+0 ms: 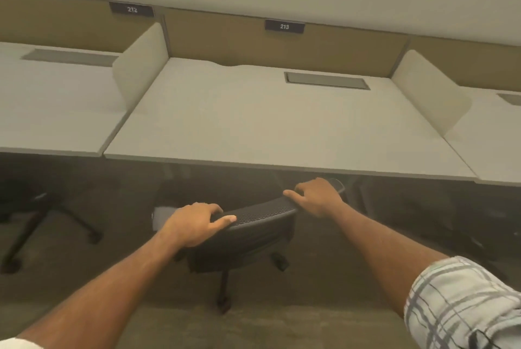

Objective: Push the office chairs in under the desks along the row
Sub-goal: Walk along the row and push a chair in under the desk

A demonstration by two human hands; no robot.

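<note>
Two hands: both of mine sit on the top edge of one black chair's backrest, one at each end.
Far-left chair (33, 224): only its dark legs and castors show, under the desk marked 212; the seat is lost in shadow.
Left desk (56, 111): pale top, a grey hatch near the back, a number plate (132, 9) reading 212 on the tan panel behind.
Left divider (141, 66): cream screen standing between the left desk and the middle one.
Left hand (194, 224): curled over the backrest's left end, fingers wrapped down the far side, thumb lying along the mesh.
Office chair (253, 224): black mesh back, turned slightly; the backrest stands just in front of the middle desk's front edge, the seat beyond it is in the dark under the top, and the castors on my side are out on the floor.
Middle desk (282, 128): pale top with a grey hatch (327, 81) toward the back right; plate (284, 26) reads 213.
Right hand (315, 196): closed on the backrest's right end, thumb pointing left along the rim, knuckles close under the desk edge.
Right sleeve (462, 303): plaid, rolled up my forearm.
Right divider (428, 92): cream screen before the next desk (496, 139).
</note>
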